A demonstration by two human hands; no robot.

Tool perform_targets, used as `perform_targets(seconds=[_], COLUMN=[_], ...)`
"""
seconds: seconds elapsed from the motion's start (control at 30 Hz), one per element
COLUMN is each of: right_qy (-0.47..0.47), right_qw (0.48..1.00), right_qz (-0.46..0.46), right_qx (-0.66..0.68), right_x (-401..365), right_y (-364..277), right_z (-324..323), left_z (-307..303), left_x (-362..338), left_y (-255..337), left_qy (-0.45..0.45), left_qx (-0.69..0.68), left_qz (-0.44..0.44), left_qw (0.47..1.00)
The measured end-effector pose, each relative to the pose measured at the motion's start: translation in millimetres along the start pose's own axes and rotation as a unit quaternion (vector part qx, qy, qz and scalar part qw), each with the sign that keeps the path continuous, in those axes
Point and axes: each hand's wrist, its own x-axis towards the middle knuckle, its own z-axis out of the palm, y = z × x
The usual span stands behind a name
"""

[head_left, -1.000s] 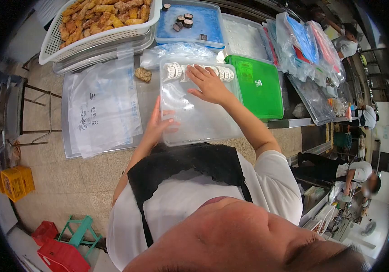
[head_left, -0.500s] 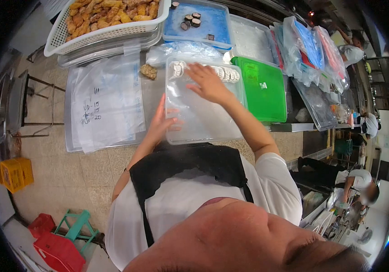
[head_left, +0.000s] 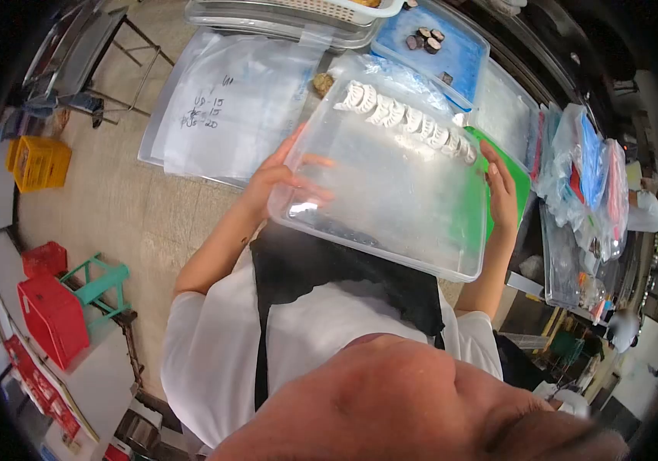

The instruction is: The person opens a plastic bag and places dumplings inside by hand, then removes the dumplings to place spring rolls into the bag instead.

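A see-through plastic tray (head_left: 390, 200) is tilted in front of my apron. Along its far side runs a slanting row of several white pleated dumplings (head_left: 411, 121). My left hand (head_left: 287, 177) grips the tray's left side, its fingers showing through the plastic underneath. At the opposite side, my right hand (head_left: 502, 188) is closed against the tray's edge, fingers pointing up along it. Under and beside the tray's right side lies a green lid or board (head_left: 507, 178), partly hidden.
Written plastic sheets (head_left: 229, 115) lie at left, near a brown lump (head_left: 323, 84). Behind stand a blue tray (head_left: 429, 50) with dark-rimmed round pieces and a white basket (head_left: 352, 11). Bagged items (head_left: 586, 165) are at right. Yellow crate (head_left: 41, 165) and red crates (head_left: 52, 315) are at floor level.
My right hand has left the dumplings and moved to the tray's right edge. The tray has been lifted and turned, now held between both hands. The view has shifted.
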Motion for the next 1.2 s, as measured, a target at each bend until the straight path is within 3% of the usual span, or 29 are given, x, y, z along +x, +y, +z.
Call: perform_targets(seconds=[0.1, 0.2, 0.3, 0.47, 0.57, 0.77, 0.87, 0.97, 1.1, 1.2], right_qy=[0.051, 0.082, 0.002, -0.032, -0.060, -0.081, -0.054, -0.012, 0.026, 0.032], right_qw=[0.977, 0.983, 0.983, 0.979, 0.978, 0.923, 0.905, 0.924, 0.921, 0.881], right_qz=[-0.049, 0.018, -0.079, -0.088, -0.080, 0.030, 0.013, 0.001, 0.055, 0.025], right_qx=[0.200, 0.164, 0.168, 0.180, 0.182, 0.375, 0.423, 0.382, 0.386, 0.472], right_x=[-2.4, 3.8, 6.7, 28.2, 64.6, 135.7, 140.4, 130.3, 114.4, 109.9], right_y=[-15.2, -46.5, -56.6, -97.0, -99.0, -77.6, -69.3, -67.6, -55.8, -53.9], right_z=[32.4, 76.2, 117.0, 203.9, 245.3, 301.5, 316.5, 331.8, 349.3, 353.9], left_z=[-3.2, -12.4, -28.6, -88.4, -118.0, -151.8, -157.1, -206.8, -219.0, -212.3], left_x=[-18.9, -36.4, -58.8, -108.6, -128.3, -109.4, -97.4, -86.3, -75.4, -78.2], left_y=[16.5, 37.4, 69.2, 134.6, 187.3, 235.6, 247.3, 237.0, 216.8, 220.5], left_qy=[-0.008, 0.003, 0.029, 0.013, 0.024, 0.252, 0.219, 0.028, 0.061, 0.105], left_qx=[0.006, 0.040, 0.057, -0.002, -0.013, 0.023, 0.041, 0.027, 0.095, 0.069], left_qz=[0.039, 0.063, 0.078, 0.089, 0.049, 0.032, -0.010, -0.033, -0.029, -0.027], left_qw=[0.999, 0.997, 0.995, 0.996, 0.998, 0.967, 0.975, 0.999, 0.993, 0.992])
